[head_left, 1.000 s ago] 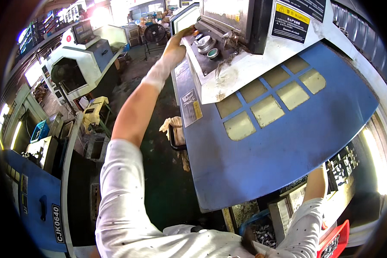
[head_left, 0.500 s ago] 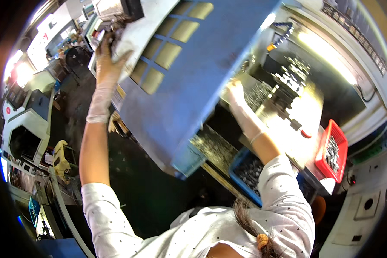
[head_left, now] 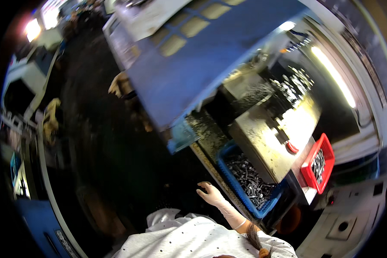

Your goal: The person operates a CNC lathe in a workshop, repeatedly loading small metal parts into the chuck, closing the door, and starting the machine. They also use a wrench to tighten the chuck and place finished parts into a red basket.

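Observation:
My right hand [head_left: 210, 194], in a pale glove, is loosely open with nothing in it, just left of a blue basket [head_left: 222, 159] holding many small metal parts [head_left: 249, 180]. Above the basket, a metal slide [head_left: 258, 142] with black tool blocks and a red piece [head_left: 291, 147] sits inside a machine under a lit tube [head_left: 333, 77]. The machine's blue sliding door [head_left: 193, 64] hangs over its left part. My left hand is out of view. The picture is blurred in places.
A red basket [head_left: 305, 172] of metal parts stands on the machine's right ledge. A dark floor [head_left: 116, 163] runs along the left, with other machines [head_left: 26, 90] and a yellow stand [head_left: 51, 120] beyond. A white panel [head_left: 352, 215] is at lower right.
My left hand has left the machine's upper panel and dropped out of view. My right hand has come out of the machine down beside the blue basket. The view has shifted.

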### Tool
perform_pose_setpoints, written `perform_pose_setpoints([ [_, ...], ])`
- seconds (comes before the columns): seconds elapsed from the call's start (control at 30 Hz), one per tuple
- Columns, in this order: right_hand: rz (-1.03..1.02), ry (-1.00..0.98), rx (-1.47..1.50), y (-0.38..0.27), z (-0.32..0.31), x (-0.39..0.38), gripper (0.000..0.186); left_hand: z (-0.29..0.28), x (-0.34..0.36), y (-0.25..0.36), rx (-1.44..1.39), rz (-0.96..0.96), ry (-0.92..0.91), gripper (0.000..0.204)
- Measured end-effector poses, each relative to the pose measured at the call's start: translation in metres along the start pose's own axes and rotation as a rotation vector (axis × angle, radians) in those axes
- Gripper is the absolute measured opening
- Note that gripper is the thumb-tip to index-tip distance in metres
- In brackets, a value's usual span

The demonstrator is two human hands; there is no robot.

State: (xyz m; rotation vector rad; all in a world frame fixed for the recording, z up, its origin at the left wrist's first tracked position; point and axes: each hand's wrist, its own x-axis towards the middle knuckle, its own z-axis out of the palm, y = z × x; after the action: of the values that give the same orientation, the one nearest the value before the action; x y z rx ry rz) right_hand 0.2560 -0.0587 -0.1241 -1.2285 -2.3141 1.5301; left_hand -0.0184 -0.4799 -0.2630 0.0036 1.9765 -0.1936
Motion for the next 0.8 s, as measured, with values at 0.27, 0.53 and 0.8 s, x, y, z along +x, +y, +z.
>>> perform_pose_setpoints([
  [0.27,-0.088,-0.196,0.223,-0.104,0.138,0.167,0.038,-0.148,-0.012,0.07,-0.885,0.034,0.279,0.05],
  [0.53,0.285,0.445,0.055,-0.065,0.186,0.453,0.039,-0.375,0.053,0.121,-0.697,0.813,0.745,0.032],
  [0.8,0.569,0.46,-0.374,-0.038,0.203,0.482,0.044,-0.663,0.107,0.195,-0.738,1.041,0.687,0.031],
])
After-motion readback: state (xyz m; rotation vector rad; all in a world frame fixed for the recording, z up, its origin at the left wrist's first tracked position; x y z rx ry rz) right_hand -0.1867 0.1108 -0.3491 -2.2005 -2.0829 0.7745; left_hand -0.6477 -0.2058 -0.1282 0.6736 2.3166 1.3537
